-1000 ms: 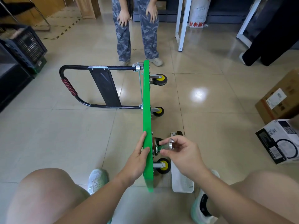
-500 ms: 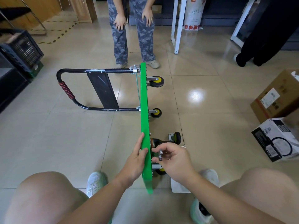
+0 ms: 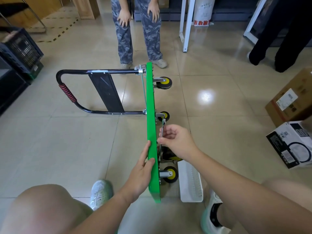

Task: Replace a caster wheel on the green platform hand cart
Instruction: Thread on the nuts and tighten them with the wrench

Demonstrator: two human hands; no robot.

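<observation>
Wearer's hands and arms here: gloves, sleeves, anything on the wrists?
No gloves on the left hand or right hand. Both forearms are uncovered to the frame edge, no sleeve showing. No watch, band or marking visible on either wrist.

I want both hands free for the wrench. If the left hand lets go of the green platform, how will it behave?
Probably tippy: the platform stands on edge, held by the left hand. The handle sticking out leftward may brace it that way, so a fall toward the wheels seems likelier. It looks rigid.
</observation>
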